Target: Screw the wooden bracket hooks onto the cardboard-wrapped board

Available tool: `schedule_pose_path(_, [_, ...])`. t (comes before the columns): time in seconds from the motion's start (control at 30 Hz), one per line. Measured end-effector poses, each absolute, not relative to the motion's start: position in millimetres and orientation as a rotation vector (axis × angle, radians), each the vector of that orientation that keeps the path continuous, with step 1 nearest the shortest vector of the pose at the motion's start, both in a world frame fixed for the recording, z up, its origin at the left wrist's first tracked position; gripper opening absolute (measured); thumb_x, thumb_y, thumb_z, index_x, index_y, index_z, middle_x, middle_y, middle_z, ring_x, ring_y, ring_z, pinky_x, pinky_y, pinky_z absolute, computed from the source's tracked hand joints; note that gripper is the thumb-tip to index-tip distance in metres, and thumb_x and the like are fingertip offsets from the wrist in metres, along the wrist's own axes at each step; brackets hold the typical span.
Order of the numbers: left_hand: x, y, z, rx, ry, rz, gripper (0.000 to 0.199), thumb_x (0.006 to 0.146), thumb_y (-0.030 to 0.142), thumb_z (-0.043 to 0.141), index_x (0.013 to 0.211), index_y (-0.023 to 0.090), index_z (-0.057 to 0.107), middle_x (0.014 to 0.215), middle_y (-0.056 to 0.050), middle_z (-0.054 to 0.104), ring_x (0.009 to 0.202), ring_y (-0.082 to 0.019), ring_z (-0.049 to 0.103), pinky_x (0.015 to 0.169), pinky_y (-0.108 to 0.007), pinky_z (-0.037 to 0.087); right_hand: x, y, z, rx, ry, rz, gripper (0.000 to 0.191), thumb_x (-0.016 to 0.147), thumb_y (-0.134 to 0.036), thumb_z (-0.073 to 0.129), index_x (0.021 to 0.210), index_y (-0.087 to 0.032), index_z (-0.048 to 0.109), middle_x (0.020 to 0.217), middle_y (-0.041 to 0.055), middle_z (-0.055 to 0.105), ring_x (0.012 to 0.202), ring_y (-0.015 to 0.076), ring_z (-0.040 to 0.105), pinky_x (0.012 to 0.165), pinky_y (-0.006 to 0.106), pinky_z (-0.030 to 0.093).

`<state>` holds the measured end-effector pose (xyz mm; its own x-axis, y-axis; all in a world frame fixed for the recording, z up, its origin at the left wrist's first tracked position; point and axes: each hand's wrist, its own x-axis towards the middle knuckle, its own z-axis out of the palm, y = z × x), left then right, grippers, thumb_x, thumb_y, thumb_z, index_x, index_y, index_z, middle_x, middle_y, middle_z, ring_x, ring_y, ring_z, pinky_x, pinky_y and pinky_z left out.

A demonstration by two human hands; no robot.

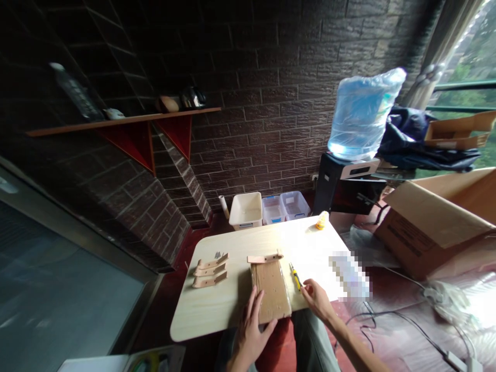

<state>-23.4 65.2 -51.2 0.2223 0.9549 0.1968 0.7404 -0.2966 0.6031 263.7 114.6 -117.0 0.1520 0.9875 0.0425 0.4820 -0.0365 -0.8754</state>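
My left hand (253, 323), fingers spread, rests on the near left part of a brown box-like block (273, 289) at the table's front edge. Small marks dot the block's top. Across its far end lies a light wooden piece with an upturned end and dark holes (265, 258). To the right of the block, my right hand (316, 298) has its fingertips closed at the near end of a yellow-and-black screwdriver (296, 278), which points away from me. Several similar wooden pieces (210, 281) lie in a row at the left, with small screws (219, 254) behind them.
The pale table (194, 323) has an orange-and-white item (321, 222) at its far right corner and a blurred patch (351, 276) at its right edge. Behind stand plastic bins (246, 209) and a water dispenser (327, 181). A cardboard box (422, 227) and cables (403, 315) lie right.
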Motion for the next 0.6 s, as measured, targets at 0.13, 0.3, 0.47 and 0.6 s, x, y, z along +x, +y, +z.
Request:
schedule_pose_path(0.13, [-22.5, 65.7, -53.4, 2.144, 1.573, 0.789, 0.076, 0.093, 0.038, 0.057, 0.158, 0.036, 0.017, 0.168, -0.003, 0.02, 0.151, -0.027, 0.029, 0.12, -0.045, 0.037, 264.6, 104.7, -115.5, -1.619, -1.465, 0.789, 0.037, 0.088, -0.053, 0.054, 0.101, -0.02, 0.065, 0.078, 0.0049, 0.069, 0.07, 0.0213, 0.065, 0.068, 0.033, 0.05])
schedule_pose_path(0.3, [-22.9, 65.3, -53.4, 2.146, 1.57, 0.778, 0.076, 0.094, 0.039, 0.056, 0.158, 0.036, 0.017, 0.168, -0.003, 0.019, 0.151, -0.027, 0.028, 0.12, -0.045, 0.037, 286.0, 108.7, -105.3, -1.701, -1.471, 0.633, 0.039, 0.087, -0.052, 0.054, 0.105, -0.02, 0.064, 0.092, 0.0092, 0.071, 0.083, 0.0239, 0.066, 0.078, 0.035, 0.052])
schedule_pose_path(0.47, [-22.0, 65.5, -53.1, 2.127, 1.576, 0.793, 0.075, 0.093, 0.038, 0.057, 0.158, 0.036, 0.019, 0.167, -0.004, 0.023, 0.15, -0.028, 0.031, 0.119, -0.046, 0.038, 372.1, 109.9, -85.6, -1.972, -1.361, 0.319, 0.062, 0.081, -0.06, 0.057, 0.126, -0.017, 0.058, 0.123, 0.0218, 0.061, 0.116, 0.0384, 0.055, 0.096, 0.049, 0.043])
schedule_pose_path(0.6, [-20.6, 66.2, -53.1, 2.116, 1.567, 0.803, 0.074, 0.093, 0.038, 0.057, 0.157, 0.036, 0.021, 0.167, -0.004, 0.023, 0.151, -0.029, 0.031, 0.12, -0.046, 0.037, 431.1, 99.7, -88.6, -2.228, -1.334, 0.205, 0.084, 0.071, -0.067, 0.064, 0.137, -0.016, 0.053, 0.126, 0.0264, 0.059, 0.114, 0.0454, 0.055, 0.085, 0.051, 0.045])
